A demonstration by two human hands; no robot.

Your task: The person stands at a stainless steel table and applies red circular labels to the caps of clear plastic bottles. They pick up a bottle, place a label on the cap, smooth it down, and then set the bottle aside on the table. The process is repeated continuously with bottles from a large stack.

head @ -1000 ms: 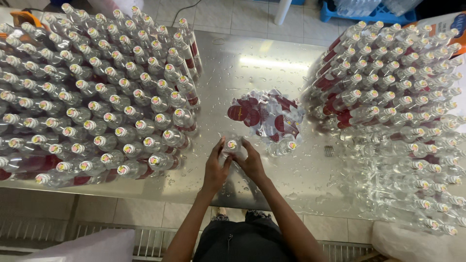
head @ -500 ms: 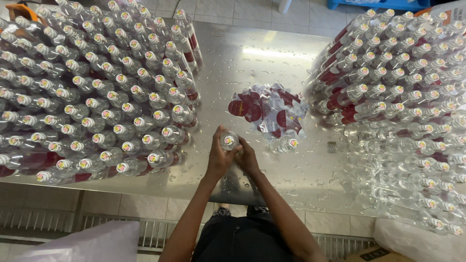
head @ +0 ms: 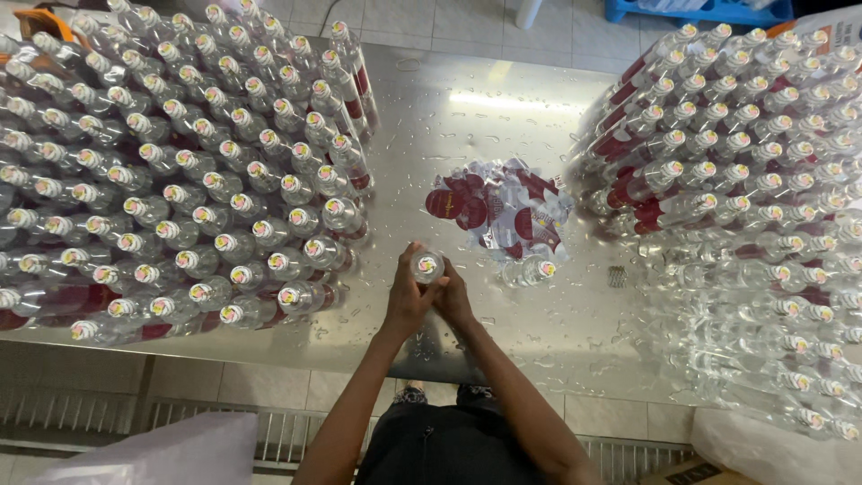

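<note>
Wet steel bench (head: 503, 108) under us, near its front edge: our left hand (head: 406, 301) and right hand (head: 453, 301) both clasp one clear plastic bottle with a swirl-patterned cap (head: 426, 267), standing upright between them (cap facing us), equally near each.

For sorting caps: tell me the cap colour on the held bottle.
White cap with a pink-and-yellow swirl, seen in the head view.
</note>
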